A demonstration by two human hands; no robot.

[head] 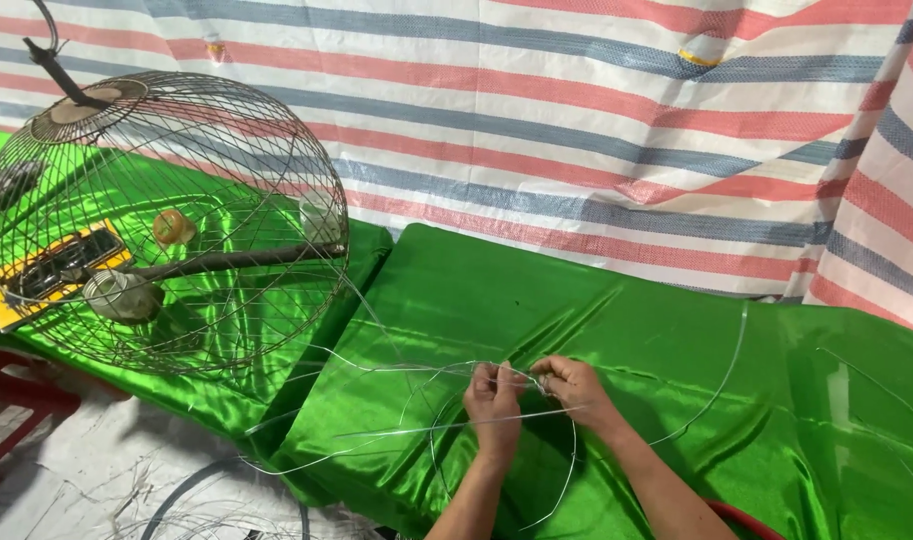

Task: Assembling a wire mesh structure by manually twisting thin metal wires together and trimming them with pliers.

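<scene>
Low centre, my left hand (493, 397) and right hand (570, 386) pinch thin, springy silver wire loops (446, 425) at their crossing; light, slippery, best gripped there.

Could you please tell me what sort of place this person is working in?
Probably a makeshift craft workshop for wire cages: both hands twist thin wire strands over green satin cloth, a domed wire cage stands nearby, and a striped tarpaulin forms the backdrop.

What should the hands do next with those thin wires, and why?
Probably pull the crossing snug. The left hand and right hand both pinch thin wires where they meet above the green cloth, and long loose ends fan out, so the joint looks unfinished.
</scene>
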